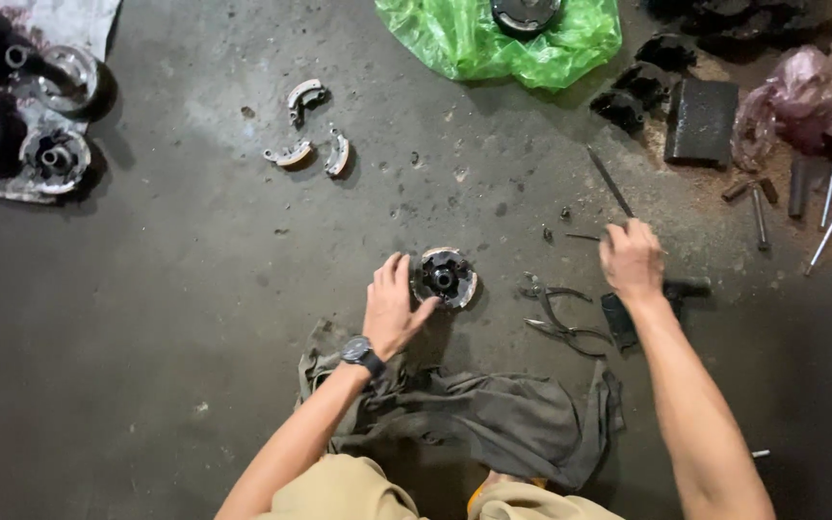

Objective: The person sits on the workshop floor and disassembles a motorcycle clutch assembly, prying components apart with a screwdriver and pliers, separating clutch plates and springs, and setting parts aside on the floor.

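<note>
on the grimy floor (195, 289), our left hand (392, 308) rests spread against the round metal hub (445, 277), at centre just beyond a grey rag (493, 414). it looks heavy, stiff and oily; its rim seems the best hold. three curved shoes (302, 130) lie far left. our right hand (631, 260) pinches one thin rod (611, 183) beside the pliers (560, 313).

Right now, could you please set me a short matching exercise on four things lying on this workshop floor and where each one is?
Things:
1. round metal hub
2. curved shoes
3. green plastic bag
4. grey rag

Places:
A. top edge of the view
B. nearest the person's knees
C. touched by the left hand
D. upper left of the hub, untouched

Pairs: 1-C, 2-D, 3-A, 4-B
</note>
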